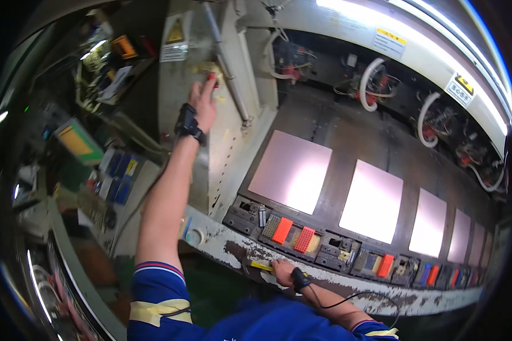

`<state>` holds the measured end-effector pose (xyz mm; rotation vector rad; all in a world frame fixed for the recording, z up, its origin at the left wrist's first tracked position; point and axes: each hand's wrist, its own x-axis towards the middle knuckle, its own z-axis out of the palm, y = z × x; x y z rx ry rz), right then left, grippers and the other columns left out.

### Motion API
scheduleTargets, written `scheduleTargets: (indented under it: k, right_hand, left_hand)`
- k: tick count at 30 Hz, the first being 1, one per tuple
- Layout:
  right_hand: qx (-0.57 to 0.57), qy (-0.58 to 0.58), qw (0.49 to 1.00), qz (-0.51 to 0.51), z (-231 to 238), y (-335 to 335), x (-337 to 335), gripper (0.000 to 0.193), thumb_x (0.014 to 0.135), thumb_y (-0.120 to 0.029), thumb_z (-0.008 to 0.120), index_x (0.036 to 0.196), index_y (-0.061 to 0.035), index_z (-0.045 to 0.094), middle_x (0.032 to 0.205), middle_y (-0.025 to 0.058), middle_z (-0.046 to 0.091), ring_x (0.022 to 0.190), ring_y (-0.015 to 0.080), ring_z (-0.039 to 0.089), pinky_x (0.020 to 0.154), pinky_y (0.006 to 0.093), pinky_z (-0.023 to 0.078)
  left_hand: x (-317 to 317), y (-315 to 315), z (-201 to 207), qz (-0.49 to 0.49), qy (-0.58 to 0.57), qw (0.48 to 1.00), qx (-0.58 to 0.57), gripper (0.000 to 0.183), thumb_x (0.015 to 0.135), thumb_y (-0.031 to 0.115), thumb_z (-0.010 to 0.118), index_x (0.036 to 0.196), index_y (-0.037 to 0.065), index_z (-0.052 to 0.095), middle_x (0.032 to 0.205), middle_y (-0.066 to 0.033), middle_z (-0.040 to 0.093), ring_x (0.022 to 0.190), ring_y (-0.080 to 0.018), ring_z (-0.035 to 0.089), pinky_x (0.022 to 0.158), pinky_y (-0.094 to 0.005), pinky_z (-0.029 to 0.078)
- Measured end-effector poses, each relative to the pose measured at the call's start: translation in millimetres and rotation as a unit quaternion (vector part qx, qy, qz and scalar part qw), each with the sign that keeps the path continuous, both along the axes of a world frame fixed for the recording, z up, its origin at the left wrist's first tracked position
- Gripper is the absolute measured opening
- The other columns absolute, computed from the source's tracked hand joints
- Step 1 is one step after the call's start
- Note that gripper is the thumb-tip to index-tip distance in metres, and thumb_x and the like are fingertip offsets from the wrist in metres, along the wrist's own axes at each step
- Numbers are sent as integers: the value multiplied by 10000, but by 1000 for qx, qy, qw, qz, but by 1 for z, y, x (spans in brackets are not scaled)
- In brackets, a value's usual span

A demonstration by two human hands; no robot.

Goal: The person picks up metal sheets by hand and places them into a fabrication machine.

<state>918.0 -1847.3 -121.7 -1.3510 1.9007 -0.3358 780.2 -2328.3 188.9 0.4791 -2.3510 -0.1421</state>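
Note:
My left hand (203, 107) is stretched up to the pale side panel (188, 142) of a large machine. Its fingers are extended, with the fingertips at a small red button or knob (212, 78); whether they press it is hard to tell. At the machine's worn front rail, my right hand (283, 273) is closed on a yellow-handled tool (261, 266). The tool points left, and its dark head lies over the rail and is too blurred to name. A black device is strapped to each wrist.
Shiny flat plates (293, 170) lie in a row on the dark machine bed (335, 148). Along its front edge sit orange-red perforated blocks (282, 231) in metal holders. White hoses (364, 85) hang at the back. A metal strut (227, 62) rises beside my left hand. Cluttered shelves stand left.

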Motion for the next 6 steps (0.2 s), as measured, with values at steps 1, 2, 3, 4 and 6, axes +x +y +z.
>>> scheduleTargets:
  k: [1,2,3,4,6]
  right_hand:
    - [14,-28,1000,2,23,-2,-7,324,819,-89,580,1123,20,551,1098,238,629,1049,427,602,927,491,488]
    - [47,-50,998,8,35,-2,-15,307,818,-96,586,1100,24,563,1045,242,647,1010,430,624,879,500,506]
    - [78,-75,994,15,43,-1,-17,292,817,-103,592,1077,27,575,993,246,665,972,432,646,831,509,523]
    - [115,-97,989,-12,43,-6,-13,263,816,-136,612,1016,34,601,892,252,681,867,425,680,746,511,538]
    - [134,-130,982,-16,18,-3,-3,255,814,-160,632,990,23,612,851,240,688,823,405,692,708,507,539]
  left_hand:
    - [1,-30,2,-52,18,997,-56,594,807,-32,627,1373,116,518,1217,-216,519,1055,-416,577,890,-487,501]
    - [-7,-49,4,-98,7,993,-66,419,842,-2,631,1251,65,571,1164,-198,550,989,-392,595,829,-469,511]
    - [-12,-70,0,-107,2,994,-32,242,865,21,632,1103,26,589,1073,-164,577,910,-350,611,761,-430,513]
    - [-14,-92,-6,-146,86,956,241,136,857,16,646,975,21,580,990,-124,577,846,-313,612,715,-398,504]
    - [-20,-84,-2,-125,73,986,-87,116,830,11,679,918,51,616,944,-110,546,818,-304,606,707,-397,504]
